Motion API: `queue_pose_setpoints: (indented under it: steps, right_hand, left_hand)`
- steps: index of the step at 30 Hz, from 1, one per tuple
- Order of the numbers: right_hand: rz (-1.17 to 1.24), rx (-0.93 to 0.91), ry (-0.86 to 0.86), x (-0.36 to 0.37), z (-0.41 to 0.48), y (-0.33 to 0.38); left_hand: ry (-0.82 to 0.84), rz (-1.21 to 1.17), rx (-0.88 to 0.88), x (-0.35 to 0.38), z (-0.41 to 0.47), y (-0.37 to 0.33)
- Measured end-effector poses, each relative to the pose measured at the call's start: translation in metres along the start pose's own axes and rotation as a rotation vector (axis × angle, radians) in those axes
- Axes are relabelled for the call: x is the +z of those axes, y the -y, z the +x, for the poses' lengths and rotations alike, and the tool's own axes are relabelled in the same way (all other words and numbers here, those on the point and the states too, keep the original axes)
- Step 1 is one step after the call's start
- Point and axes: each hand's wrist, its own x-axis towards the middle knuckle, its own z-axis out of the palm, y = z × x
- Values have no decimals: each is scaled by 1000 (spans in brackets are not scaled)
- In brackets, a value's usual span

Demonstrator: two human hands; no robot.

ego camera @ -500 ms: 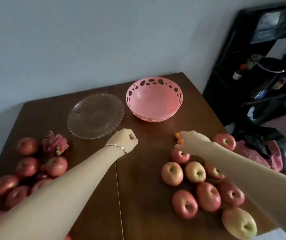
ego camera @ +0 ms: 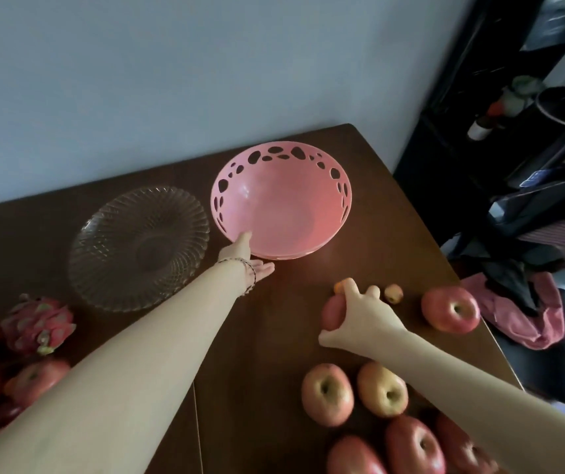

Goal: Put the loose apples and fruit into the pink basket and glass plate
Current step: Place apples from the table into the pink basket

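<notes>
The pink basket (ego camera: 282, 203) stands at the back of the brown table, tilted toward me. My left hand (ego camera: 248, 260) grips its near rim, thumb on the rim and fingers under the base. To its left lies the glass plate (ego camera: 139, 246), with nothing on it. My right hand (ego camera: 364, 314) is closed over a red apple (ego camera: 331, 313) on the table. Two small orange fruits (ego camera: 393, 293) lie just beyond that hand. Several apples (ego camera: 327, 393) cluster at the front right, one apple (ego camera: 450, 308) sits apart, and a dragon fruit (ego camera: 38, 323) lies with more apples (ego camera: 34, 379) at the left.
A pink cloth (ego camera: 527, 314) lies off the table's right edge. A dark shelf unit (ego camera: 513, 107) with bottles and clutter stands at the right. A grey wall backs the table. A seam (ego camera: 198, 422) runs down the tabletop between my arms.
My left hand went from a fist in mid-table to gripping the basket rim and tilting it. My right hand closed on a red apple. The view moved closer.
</notes>
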Motion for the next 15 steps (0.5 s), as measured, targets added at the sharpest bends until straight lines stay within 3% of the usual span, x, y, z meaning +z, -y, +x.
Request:
queue_pose_setpoints:
  steps: [6,11,15]
  right_hand:
    - [177,-127,-164,-38,-7,11]
    - [324,-268,-329,-62,-34,28]
    - [328,-421,-401,-75,-68,52]
  left_hand:
    - [-11,-32,23,6,19,-7]
    - [-14,41,65,-32,-19,-8]
    - [-49,348,262,-93,-67,10]
